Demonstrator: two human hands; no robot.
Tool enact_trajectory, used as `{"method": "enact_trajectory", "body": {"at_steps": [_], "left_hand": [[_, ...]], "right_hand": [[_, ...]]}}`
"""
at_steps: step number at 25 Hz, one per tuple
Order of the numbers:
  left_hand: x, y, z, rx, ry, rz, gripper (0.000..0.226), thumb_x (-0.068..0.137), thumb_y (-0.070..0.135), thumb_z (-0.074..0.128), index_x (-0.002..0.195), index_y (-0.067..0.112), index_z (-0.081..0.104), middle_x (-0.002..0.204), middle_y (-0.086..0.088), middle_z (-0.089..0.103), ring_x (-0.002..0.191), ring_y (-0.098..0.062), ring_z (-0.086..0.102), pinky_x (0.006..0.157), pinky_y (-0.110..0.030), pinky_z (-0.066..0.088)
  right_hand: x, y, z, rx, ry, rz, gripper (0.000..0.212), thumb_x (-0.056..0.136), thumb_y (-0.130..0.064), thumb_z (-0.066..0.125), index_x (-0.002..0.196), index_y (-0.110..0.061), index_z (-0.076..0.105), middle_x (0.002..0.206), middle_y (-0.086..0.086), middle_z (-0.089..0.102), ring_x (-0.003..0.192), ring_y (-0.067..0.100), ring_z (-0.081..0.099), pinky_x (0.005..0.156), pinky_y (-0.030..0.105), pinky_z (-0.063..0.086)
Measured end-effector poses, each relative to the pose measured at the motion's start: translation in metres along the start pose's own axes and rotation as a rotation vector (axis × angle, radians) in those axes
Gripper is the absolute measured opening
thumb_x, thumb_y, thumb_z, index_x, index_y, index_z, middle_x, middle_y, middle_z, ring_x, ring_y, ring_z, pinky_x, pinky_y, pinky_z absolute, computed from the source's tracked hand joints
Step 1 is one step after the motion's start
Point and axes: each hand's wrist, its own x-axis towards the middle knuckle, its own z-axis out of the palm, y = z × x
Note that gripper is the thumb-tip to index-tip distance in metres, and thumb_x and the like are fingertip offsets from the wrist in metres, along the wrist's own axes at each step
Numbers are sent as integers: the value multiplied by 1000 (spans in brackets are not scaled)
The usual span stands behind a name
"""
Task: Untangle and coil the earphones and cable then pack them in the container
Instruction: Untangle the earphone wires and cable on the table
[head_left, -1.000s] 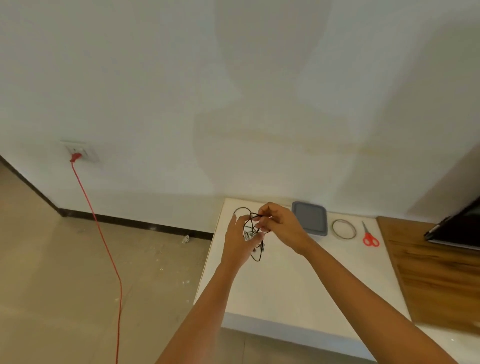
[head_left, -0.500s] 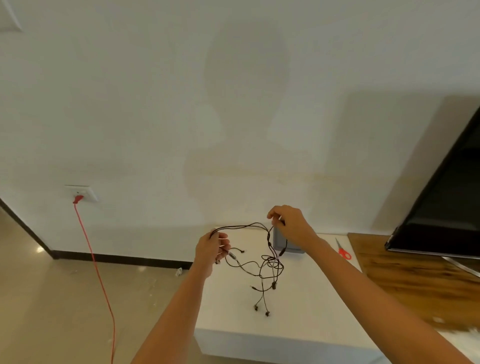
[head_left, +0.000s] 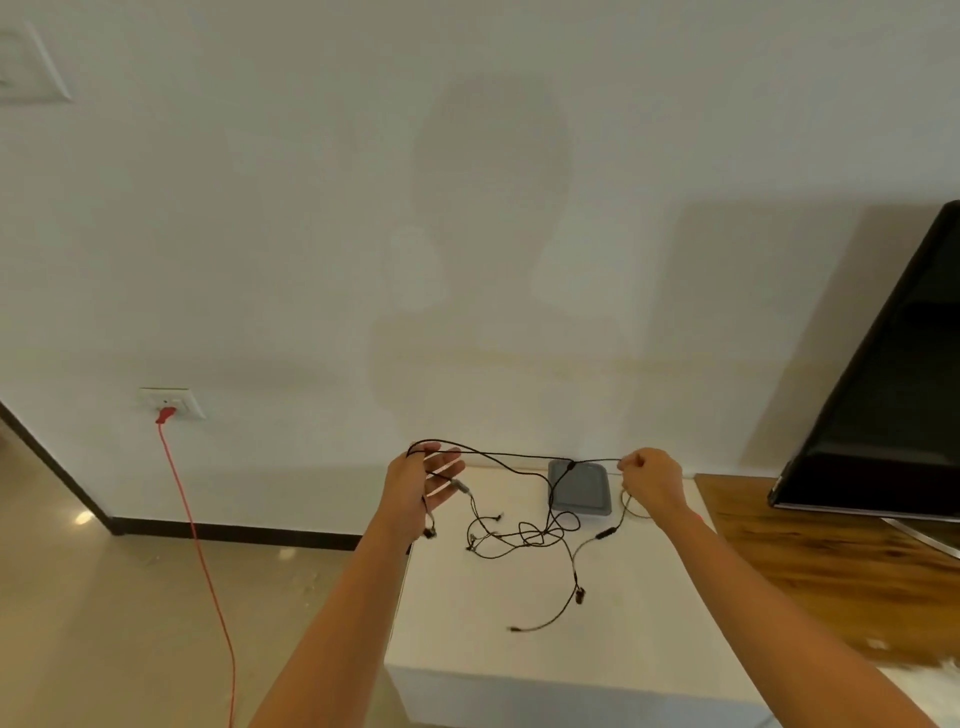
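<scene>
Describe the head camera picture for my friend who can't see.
Two hands stretch tangled black earphone cables above a white table; the left hand hooks them on spread fingers, the right hand pinches them. A grey container sits behind.

No writing, label, brand, number or sign is showing clearly enough to read. The gray container (head_left: 581, 488), the wall socket (head_left: 171, 402) and the dark screen (head_left: 883, 389) are showing plain surfaces with no legible lettering.
</scene>
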Motion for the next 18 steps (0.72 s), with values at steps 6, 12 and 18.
{"method": "enact_trajectory", "body": {"at_steps": [6, 12, 18], "left_hand": [[16, -13, 13, 369, -75, 27, 12, 86, 8, 64, 97, 14, 64, 75, -1, 63, 57, -13, 51, 66, -27, 53], [14, -21, 13, 754, -226, 55, 59, 73, 6, 76, 125, 17, 50, 106, -4, 65, 99, -19, 61, 79, -26, 44], [18, -30, 32, 823, -214, 71, 112, 73, 25, 82, 152, 20, 4, 158, -8, 18, 145, -25, 20, 116, -41, 25]], "right_hand": [[-8, -31, -12, 725, -289, 60, 22, 100, -13, 37, 82, -13, 50, 85, 9, 75, 94, 33, 70, 80, 39, 53], [-20, -78, -29, 807, -438, -139, 17, 100, -16, 43, 87, -16, 53, 99, 7, 73, 102, 27, 68, 90, 40, 52], [-31, -114, -25, 1007, -425, -88, 19, 101, -15, 41, 84, -16, 48, 95, 7, 68, 105, 35, 66, 94, 49, 49]]}}
